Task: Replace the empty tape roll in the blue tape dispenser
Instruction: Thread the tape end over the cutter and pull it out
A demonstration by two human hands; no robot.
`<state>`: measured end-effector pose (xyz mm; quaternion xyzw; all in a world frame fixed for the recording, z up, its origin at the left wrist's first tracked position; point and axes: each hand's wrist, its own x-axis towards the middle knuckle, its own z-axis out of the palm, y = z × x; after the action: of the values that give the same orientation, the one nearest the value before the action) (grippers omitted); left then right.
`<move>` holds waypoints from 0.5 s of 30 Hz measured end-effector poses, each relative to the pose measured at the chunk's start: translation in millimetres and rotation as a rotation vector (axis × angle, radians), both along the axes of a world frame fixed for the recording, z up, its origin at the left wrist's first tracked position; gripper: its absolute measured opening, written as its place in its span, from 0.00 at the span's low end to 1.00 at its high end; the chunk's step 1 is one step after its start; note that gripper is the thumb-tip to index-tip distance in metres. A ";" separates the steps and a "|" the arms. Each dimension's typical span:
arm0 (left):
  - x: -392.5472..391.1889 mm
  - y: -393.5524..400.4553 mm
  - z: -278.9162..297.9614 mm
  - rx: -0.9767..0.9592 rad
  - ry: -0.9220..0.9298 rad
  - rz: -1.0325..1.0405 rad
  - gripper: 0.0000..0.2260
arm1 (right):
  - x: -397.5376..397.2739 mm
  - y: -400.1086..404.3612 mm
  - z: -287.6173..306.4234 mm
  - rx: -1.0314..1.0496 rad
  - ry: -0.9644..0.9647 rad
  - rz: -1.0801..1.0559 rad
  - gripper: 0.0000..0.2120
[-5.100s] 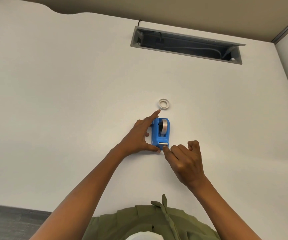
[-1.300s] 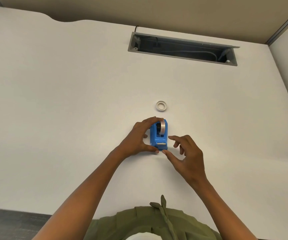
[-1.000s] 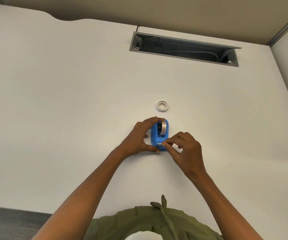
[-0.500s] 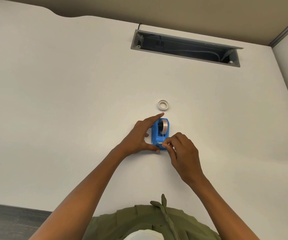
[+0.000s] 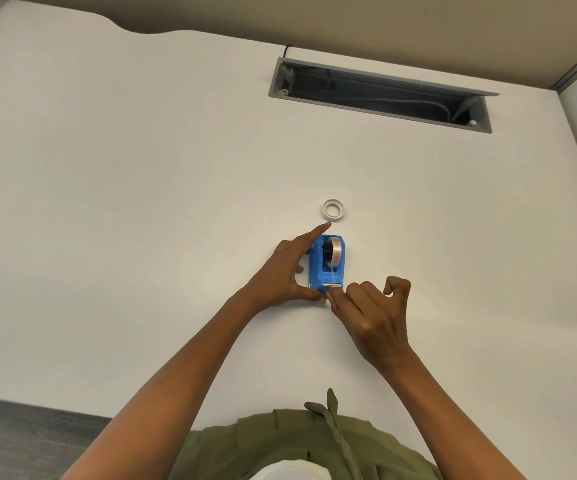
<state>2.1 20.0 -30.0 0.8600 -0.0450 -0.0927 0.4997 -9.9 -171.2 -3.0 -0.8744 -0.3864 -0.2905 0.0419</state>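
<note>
The blue tape dispenser (image 5: 325, 265) stands on the white desk (image 5: 141, 209) with a clear tape roll (image 5: 335, 252) seated in it. A strip of tape runs from the roll down to the metal cutter at its near end. My left hand (image 5: 283, 275) grips the dispenser's left side, thumb at the near corner, index finger stretched along the far end. My right hand (image 5: 370, 306) pinches the tape end just below the cutter. The empty white tape core (image 5: 333, 208) lies flat on the desk beyond the dispenser.
An open grey cable tray (image 5: 377, 95) is sunk into the desk at the back right. A partition wall rises at the right edge. The desk's near edge and dark floor show at the lower left.
My right hand has drawn the tape end from the cutter area down toward me, past the dispenser's near end. My left index finger has straightened off the roll.
</note>
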 end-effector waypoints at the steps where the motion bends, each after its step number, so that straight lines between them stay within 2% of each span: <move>1: 0.2 0.1 -0.4 0.001 0.001 0.004 0.48 | -0.1 0.0 0.2 -0.002 -0.008 -0.005 0.04; 4: 1.1 -0.2 -1.1 0.006 0.005 0.016 0.49 | -1.0 -0.2 1.0 0.003 -0.016 -0.024 0.07; 10: 4.8 -0.1 -1.5 0.034 0.001 0.023 0.48 | 0.6 0.1 1.5 0.001 0.013 -0.030 0.03; 15: 6.6 0.6 -1.9 0.050 0.001 0.026 0.48 | 1.0 0.1 2.5 -0.016 0.049 -0.030 0.05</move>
<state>8.8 20.6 -31.9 0.8727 -0.0313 -0.0876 0.4794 -8.9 -171.1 -0.5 -0.8873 -0.3743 -0.2665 0.0400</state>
